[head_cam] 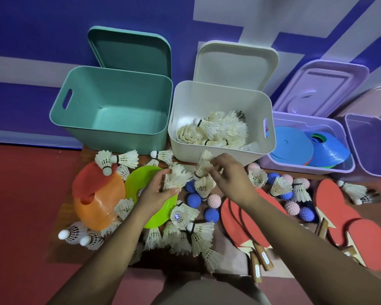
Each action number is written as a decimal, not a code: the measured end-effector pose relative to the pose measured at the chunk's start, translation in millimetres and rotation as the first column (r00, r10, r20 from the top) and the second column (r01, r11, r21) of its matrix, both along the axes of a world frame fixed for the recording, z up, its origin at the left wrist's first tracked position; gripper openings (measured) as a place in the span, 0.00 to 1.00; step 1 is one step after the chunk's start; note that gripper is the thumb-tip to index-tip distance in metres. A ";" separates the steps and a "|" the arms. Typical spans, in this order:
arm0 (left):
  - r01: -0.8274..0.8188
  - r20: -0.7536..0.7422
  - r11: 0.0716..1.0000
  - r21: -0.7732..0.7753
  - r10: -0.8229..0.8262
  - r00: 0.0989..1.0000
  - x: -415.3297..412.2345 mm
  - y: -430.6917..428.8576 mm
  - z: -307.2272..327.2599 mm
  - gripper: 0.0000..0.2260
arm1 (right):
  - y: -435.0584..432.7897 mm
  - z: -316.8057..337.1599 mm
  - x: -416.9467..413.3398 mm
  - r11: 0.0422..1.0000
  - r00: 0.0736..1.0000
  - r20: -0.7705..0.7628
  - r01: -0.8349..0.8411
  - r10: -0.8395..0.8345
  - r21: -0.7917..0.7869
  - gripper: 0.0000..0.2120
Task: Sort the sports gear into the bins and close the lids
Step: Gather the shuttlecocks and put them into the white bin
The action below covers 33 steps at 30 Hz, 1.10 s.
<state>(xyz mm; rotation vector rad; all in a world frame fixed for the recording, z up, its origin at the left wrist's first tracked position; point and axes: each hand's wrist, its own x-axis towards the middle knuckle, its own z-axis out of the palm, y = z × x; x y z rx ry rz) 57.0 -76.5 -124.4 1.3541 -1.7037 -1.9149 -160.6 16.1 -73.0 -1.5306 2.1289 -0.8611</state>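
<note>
Three open bins stand along the wall: a teal bin (pixel 112 128) with nothing in it, a white bin (pixel 218 148) holding several shuttlecocks (pixel 213 128), and a lilac bin (pixel 312 168) holding flat cones. My left hand (pixel 156 192) grips a bunch of shuttlecocks (pixel 177 178) above a green cone (pixel 141 175). My right hand (pixel 227 172) pinches one shuttlecock (pixel 204 165) just in front of the white bin. Many more shuttlecocks (pixel 191 234) lie loose on the floor.
Orange and red cones (pixel 97 201) lie at the left. Blue and pink spiky balls (pixel 211 214) are scattered in the middle. Red paddles (pixel 240 221) lie at the right, more paddles (pixel 348 223) beyond. Lids (pixel 132 51) lean on the wall; a purple bin (pixel 372 146) stands far right.
</note>
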 end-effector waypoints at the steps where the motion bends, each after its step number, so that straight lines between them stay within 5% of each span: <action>1: 0.006 -0.011 1.000 -0.005 -0.006 1.000 -2.9 -1.3 2.5 0.24 | -0.1 9.2 1.2 0.999 1.000 0.018 0.024 -0.023 -0.035 0.03; 8: 0.081 -0.157 0.993 -0.081 -0.093 0.983 -24.9 -14.8 29.4 0.25 | -9.6 31.4 10.7 0.999 0.970 0.243 0.026 -0.031 0.023 0.06; 12: 0.101 -0.222 0.974 -0.201 -0.145 0.964 -45.4 -29.4 56.2 0.29 | -16.9 43.3 1.9 0.995 0.971 0.227 0.087 -0.072 -0.058 0.05; 19: 0.205 0.057 0.746 -0.633 -0.220 0.974 -104.4 -76.6 95.7 0.24 | -52.1 53.1 -38.7 0.952 0.942 0.180 0.298 -0.282 -0.068 0.09; 28: 0.536 0.470 0.602 -0.592 -0.282 0.836 -126.1 -105.7 56.7 0.29 | -55.3 24.3 -59.3 0.941 0.989 -0.110 0.133 -0.104 0.312 0.08; 30: 0.610 0.546 0.596 -0.522 -0.316 0.776 -125.6 -106.0 55.1 0.31 | -45.4 19.0 -61.1 0.954 0.980 -0.142 0.172 -0.140 0.246 0.10; 33: 0.490 0.439 0.630 -0.603 -0.251 0.863 -116.9 -95.0 65.3 0.28 | -18.7 18.1 -53.3 0.965 0.960 -0.096 0.263 -0.263 -0.014 0.13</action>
